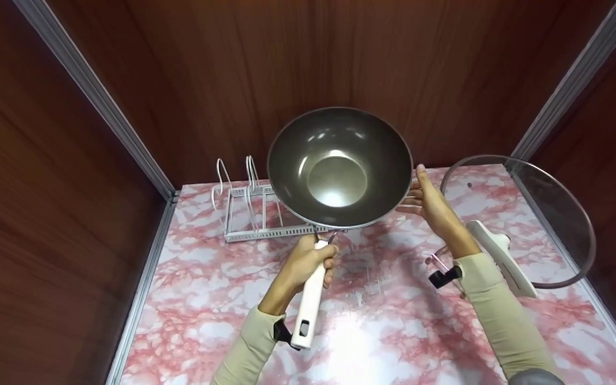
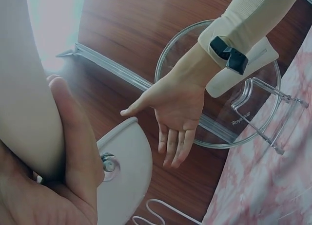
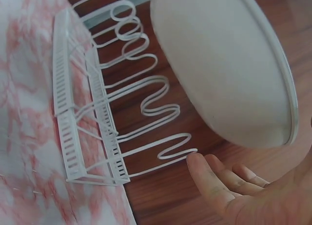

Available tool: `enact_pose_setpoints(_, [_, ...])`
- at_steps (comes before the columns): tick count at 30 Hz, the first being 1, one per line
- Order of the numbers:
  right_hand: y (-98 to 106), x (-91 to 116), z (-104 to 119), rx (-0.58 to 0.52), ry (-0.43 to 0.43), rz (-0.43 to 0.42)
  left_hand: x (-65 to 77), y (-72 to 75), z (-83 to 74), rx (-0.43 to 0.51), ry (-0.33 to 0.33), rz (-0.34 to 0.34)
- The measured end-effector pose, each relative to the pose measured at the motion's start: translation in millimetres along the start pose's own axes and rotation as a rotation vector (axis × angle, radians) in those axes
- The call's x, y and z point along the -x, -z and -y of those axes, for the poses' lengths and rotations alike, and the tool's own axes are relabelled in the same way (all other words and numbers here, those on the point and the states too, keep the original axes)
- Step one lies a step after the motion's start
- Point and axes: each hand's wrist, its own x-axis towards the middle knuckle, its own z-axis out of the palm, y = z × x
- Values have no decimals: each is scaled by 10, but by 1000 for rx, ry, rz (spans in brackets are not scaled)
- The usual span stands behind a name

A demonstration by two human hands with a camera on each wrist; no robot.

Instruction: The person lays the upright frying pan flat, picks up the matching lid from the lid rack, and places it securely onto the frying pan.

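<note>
A deep wok [image 1: 335, 171], dark inside and cream-white outside, is held up above the table, its inside facing the head camera. My left hand [image 1: 306, 261] grips its white handle [image 1: 310, 299] near the pan end. On the wok's right side, my right hand [image 1: 430, 206] has its fingers extended and thumb up, right at the rim in the head view. The right wrist view shows those fingers [image 3: 214, 181] apart from the wok's pale outer wall [image 3: 224, 64]. Behind and below the wok stands a white wire rack [image 1: 265, 232], partly hidden by it.
A glass lid [image 1: 554, 214] with a white handle [image 1: 500, 256] stands at the right, held upright in a small clear stand [image 2: 268, 108]. The table [image 1: 206, 315] has a pink marbled top. Brown wood-grain panels [image 1: 340, 53] with metal corner strips enclose it.
</note>
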Motion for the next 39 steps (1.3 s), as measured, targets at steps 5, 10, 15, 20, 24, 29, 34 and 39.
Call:
enact_pose_setpoints(5, [27, -98, 10, -26, -17, 10, 1, 42, 8, -4, -6, 18])
enact_pose_setpoints(10, [60, -162, 49, -16, -37, -8, 7, 71, 4, -15, -9, 56])
enact_pose_setpoints(15, [80, -196, 85, -60, -27, 13, 10, 90, 8, -49, 2, 70])
enact_pose_setpoints(20, [116, -229, 93, -91, -22, 52, 21, 124, 15, -74, 19, 82])
enact_pose_setpoints(24, [134, -243, 90, -106, -24, 99, 27, 152, 25, -86, 26, 113])
enact_pose_setpoints(29, [138, -238, 88, -134, -52, 105, 36, 182, 34, -100, 30, 148])
enact_pose_setpoints(34, [129, -200, 90, -188, -63, 46, 47, 206, 35, -97, 45, 155])
enact_pose_setpoints(39, [125, -165, 73, -200, -12, -11, 46, 213, 23, -100, 59, 154])
